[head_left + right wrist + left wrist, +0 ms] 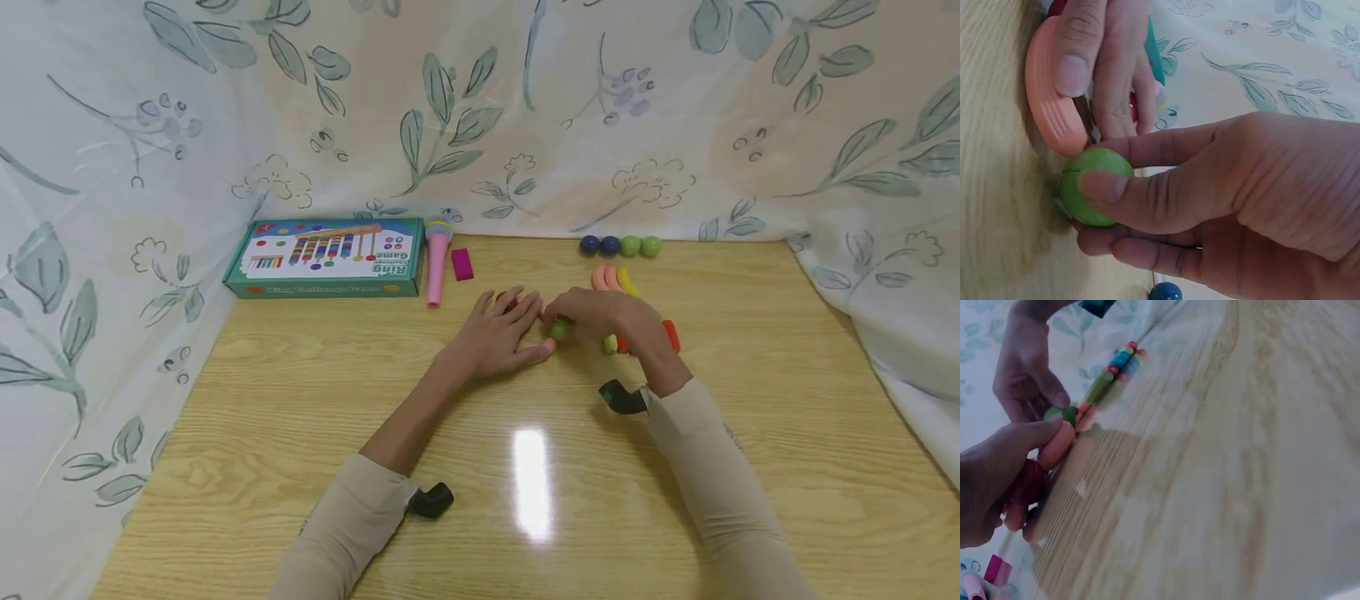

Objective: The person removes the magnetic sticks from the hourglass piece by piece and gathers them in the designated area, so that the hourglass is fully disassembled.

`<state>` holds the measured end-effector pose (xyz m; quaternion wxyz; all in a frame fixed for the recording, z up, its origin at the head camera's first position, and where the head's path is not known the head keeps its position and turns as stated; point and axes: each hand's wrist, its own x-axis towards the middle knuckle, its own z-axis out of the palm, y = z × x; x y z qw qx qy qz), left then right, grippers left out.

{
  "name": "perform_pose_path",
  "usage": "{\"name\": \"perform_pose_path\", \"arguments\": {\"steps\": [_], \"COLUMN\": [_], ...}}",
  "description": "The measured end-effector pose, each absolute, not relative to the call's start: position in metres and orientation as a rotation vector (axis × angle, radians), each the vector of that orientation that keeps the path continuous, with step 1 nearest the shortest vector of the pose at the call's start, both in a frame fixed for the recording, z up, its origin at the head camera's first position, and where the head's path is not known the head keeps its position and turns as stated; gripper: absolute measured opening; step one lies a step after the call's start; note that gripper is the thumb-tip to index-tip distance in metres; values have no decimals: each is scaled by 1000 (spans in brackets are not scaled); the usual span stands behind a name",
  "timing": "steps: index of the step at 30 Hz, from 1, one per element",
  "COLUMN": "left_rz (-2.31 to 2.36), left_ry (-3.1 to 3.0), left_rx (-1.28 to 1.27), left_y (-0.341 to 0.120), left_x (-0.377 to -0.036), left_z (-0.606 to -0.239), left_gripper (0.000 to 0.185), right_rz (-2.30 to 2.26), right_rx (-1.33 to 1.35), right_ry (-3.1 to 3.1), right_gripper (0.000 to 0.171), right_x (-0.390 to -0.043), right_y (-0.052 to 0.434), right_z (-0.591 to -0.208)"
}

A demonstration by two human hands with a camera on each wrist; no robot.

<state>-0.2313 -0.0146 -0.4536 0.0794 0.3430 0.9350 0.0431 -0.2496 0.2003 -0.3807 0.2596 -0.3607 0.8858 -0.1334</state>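
In the head view my left hand [495, 340] rests on the table with fingers spread, over some red pieces. Its thumb lies against a salmon-coloured curved piece [1054, 103], seen in the right wrist view. A dark red rounded piece [1027, 483] sits by the left palm in the left wrist view. To the right of that, my right hand [596, 312] pinches a green ball [1100, 161] between thumb and fingers. The ball is close to the lower end of the curved piece; whether they touch I cannot tell.
Behind the hands two blue balls [600, 245] and two green balls [641, 246] form a row. Salmon curved pieces [604, 278], a yellow one [628, 282] and a red piece [671, 336] lie near the right hand. Further left are a game box [326, 258], pink microphone [437, 267] and magenta block [462, 264].
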Motion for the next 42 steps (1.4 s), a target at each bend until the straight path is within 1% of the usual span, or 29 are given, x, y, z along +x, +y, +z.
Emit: {"name": "perform_pose_path", "arguments": {"steps": [6,13,17,22,25,28,35,42], "left_rz": [122,186,185,192,216,226,243,248], "left_ry": [2808,2799,2789,2797,2784,2776,2772,2773], "left_rx": [1019,1014,1021,1023,1014,1006,1000,1027], "left_y": [-17,-14,-13,-14,-15,-17,-20,-18], "left_x": [-234,-233,-233,-233,-232,-232,-233,-232], "left_z": [-453,-451,-452,-454,-454,-455,-458,-458], "left_gripper": [87,86,87,88,88,89,88,87], "right_rz": [-416,-466,-489,-472,-492,-515,-493,-523], "right_rx": [-863,-819,-725,-557,-425,-328,-250,-232], "right_ry": [2449,2567,2674,2845,2881,2862,2782,2759], "right_gripper": [39,33,34,34,35,35,35,38], "right_x": [-246,-253,-262,-285,-299,-313,-338,-346], "right_y": [211,236,266,321,349,366,380,385], "right_z": [-367,-354,-340,-330,-335,-346,-378,-393]}}
